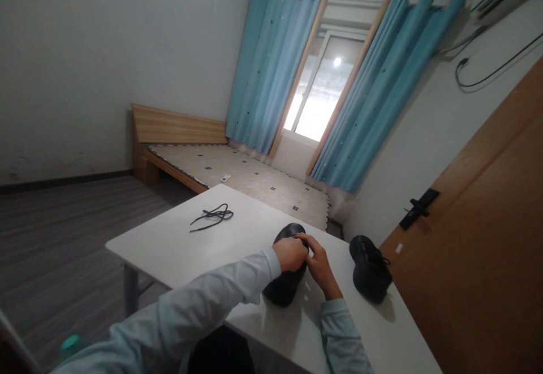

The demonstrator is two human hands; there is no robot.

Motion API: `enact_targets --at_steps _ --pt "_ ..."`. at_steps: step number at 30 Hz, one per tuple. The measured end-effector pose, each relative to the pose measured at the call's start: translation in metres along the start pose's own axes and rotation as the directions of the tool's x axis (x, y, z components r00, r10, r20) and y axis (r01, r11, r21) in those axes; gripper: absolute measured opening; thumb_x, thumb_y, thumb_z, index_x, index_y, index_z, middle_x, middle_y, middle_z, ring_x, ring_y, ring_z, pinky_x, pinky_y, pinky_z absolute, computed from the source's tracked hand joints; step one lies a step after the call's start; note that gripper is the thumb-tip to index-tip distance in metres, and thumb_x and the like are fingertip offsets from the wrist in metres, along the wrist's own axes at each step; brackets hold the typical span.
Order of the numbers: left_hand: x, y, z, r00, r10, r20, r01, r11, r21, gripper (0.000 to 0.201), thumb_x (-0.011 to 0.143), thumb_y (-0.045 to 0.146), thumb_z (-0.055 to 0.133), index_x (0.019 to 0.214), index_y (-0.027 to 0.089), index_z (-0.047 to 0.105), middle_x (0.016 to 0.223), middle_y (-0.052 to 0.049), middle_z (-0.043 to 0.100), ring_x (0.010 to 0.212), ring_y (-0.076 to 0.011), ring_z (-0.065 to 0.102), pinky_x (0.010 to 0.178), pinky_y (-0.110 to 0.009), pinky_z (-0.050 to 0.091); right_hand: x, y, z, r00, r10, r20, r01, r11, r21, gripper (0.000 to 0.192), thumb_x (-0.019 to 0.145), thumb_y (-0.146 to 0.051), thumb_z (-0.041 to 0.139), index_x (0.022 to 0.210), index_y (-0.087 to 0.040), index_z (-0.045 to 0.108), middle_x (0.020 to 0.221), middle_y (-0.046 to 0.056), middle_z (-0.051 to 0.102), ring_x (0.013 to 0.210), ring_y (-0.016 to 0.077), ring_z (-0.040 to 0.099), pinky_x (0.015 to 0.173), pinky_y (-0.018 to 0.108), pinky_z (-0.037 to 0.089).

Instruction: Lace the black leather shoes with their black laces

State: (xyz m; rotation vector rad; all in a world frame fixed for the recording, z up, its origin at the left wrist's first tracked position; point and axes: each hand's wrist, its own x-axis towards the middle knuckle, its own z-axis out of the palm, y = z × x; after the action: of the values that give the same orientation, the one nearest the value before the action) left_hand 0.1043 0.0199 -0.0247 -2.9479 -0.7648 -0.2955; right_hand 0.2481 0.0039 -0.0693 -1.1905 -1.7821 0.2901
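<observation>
Your left hand (291, 254) and right hand (320, 263) are overlapping, hiding the middle of one black shoe (285, 290) on the white table (169, 255); I cannot tell whether either is gripping. Beyond, a dark lace (218, 214) is lying loose; the table is partly hiding the bed (246, 171).

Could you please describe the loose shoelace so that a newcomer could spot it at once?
In front of the wooden bed stands a white, flat-topped table. On its far left part lies a thin, dark shoelace in loose loops. Unlike the bulky black shoes to its right, it is only cord.
</observation>
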Motion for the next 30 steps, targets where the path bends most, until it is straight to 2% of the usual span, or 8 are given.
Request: enact_targets --at_steps 3,10,18,27,30 --pt "0.000 0.003 -0.002 0.993 -0.098 0.067 0.100 0.995 -0.029 0.020 0.078 0.011 0.049 0.087 0.005 0.067 0.083 -0.021 0.067 0.077 -0.0307 0.066 0.063 -0.038 0.052 0.000 0.000 0.001 1.000 0.002 -0.002 -0.002 1.000 0.004 0.033 0.073 -0.016 0.053 0.102 -0.022 0.066 0.107 0.007 0.066 0.104 0.0231 0.058 0.095 0.040 0.042" --pt "0.002 0.005 0.003 0.994 -0.100 0.037 0.101 0.995 -0.018 0.018 0.077 0.017 0.057 0.085 0.006 0.067 0.079 -0.019 0.068 0.075 -0.0280 0.066 0.066 -0.036 0.052 0.000 -0.002 0.000 1.000 0.024 -0.002 -0.024 1.000 -0.008 0.027 0.077 -0.020 0.054 0.101 -0.022 0.066 0.107 0.007 0.067 0.104 0.0239 0.059 0.095 0.042 0.043" --pt "0.000 0.011 -0.006 0.984 -0.106 0.146 0.111 0.994 -0.024 0.021 0.079 0.016 0.054 0.088 0.004 0.068 0.087 -0.022 0.068 0.085 -0.0331 0.065 0.072 -0.042 0.051 0.000 -0.004 0.000 1.000 0.024 0.005 -0.024 1.000 -0.014 0.027 0.077 -0.020 0.054 0.101 -0.022 0.066 0.105 0.007 0.066 0.102 0.0229 0.058 0.094 0.041 0.043" --pt "-0.001 0.014 -0.008 0.985 -0.104 0.140 0.108 0.994 -0.018 0.019 0.079 0.014 0.053 0.085 0.004 0.068 0.086 -0.021 0.068 0.082 -0.0320 0.065 0.068 -0.041 0.052 0.000 -0.006 -0.002 1.000 0.025 -0.002 -0.025 0.999 -0.022 0.026 0.077 -0.021 0.055 0.100 -0.022 0.066 0.103 0.006 0.067 0.100 0.0233 0.059 0.092 0.040 0.044" --pt "-0.003 0.014 -0.007 0.989 -0.109 0.103 0.110 0.994 -0.009 0.021 0.082 0.013 0.049 0.087 0.004 0.067 0.085 -0.021 0.068 0.082 -0.0301 0.065 0.067 -0.038 0.052 0.000 -0.007 -0.002 1.000 0.028 0.000 -0.028 0.999 -0.018 0.025 0.078 -0.022 0.054 0.100 -0.022 0.066 0.104 0.007 0.067 0.101 0.0231 0.059 0.093 0.040 0.043"
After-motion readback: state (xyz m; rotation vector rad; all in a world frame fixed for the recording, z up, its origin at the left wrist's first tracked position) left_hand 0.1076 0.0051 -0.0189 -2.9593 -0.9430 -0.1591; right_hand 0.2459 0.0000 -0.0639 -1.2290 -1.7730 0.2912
